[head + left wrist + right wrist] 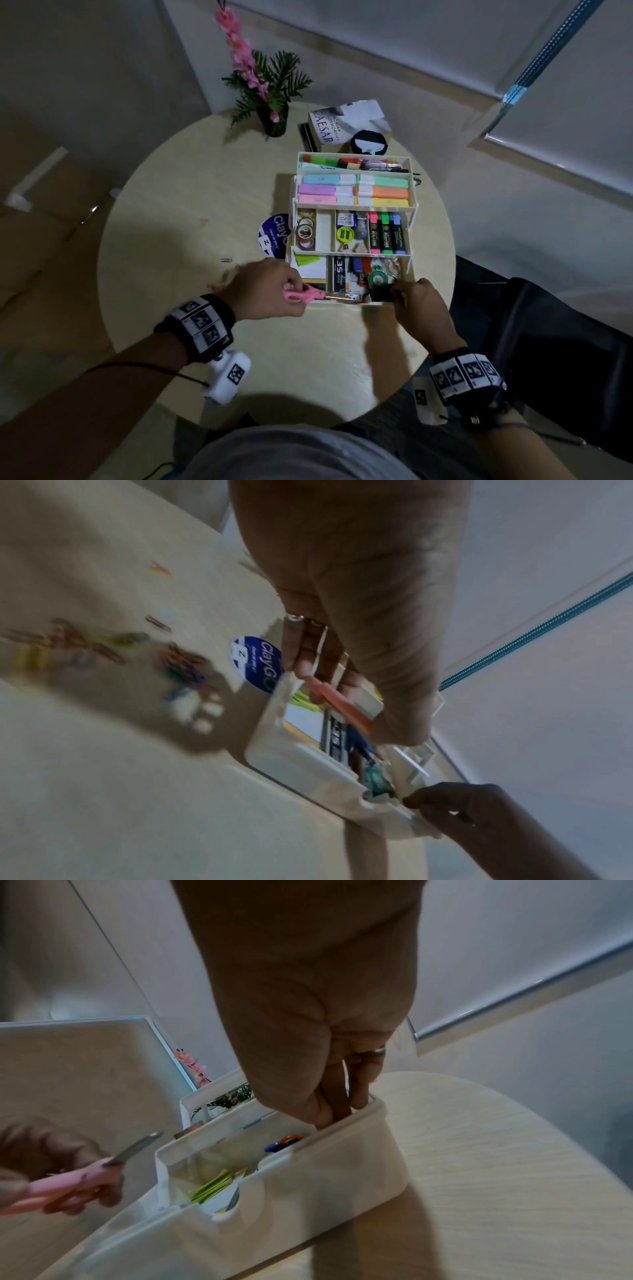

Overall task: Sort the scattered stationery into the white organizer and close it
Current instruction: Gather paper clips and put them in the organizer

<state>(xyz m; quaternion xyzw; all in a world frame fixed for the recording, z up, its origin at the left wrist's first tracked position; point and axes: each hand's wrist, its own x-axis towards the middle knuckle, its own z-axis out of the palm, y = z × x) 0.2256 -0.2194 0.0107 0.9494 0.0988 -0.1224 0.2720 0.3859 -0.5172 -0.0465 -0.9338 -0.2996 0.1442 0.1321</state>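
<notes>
The white plastic tiered organizer (pixel 354 205) stands open near the far right edge of the round pale wood worktop (pixel 191 192), its upper trays fanned back so that every level is accessible from above. The pastel highlighters (pixel 354 190) lie flat in a row in an upper tray; the neon markers (pixel 386 233) occupy the right compartment of the middle tray, sorted by type.

The left hand (pixel 265 287) grips the pink-handled metal scissors (pixel 305 294) by the handles, fingers curled round them, blades pointing toward the front bottom compartment. This orientation suits a blade-first insertion, lengthways into the compartment.

The right hand (pixel 416 299) is at the front right corner of the organizer, fingertips (pixel 359 1096) dipped inside the rim beside a dark item. Whether the fingers pinch that item or only brace the wall cannot be determined. Its position probably steadies the box against the push of the scissors.

A scatter of coloured paper clips (pixel 103 647) lies on the worktop to the left of the organizer, under and beyond the left hand, and one separate clip (pixel 226 260) lies nearer the left edge. These are not yet sorted, so closing is judged to be some steps away.
</notes>
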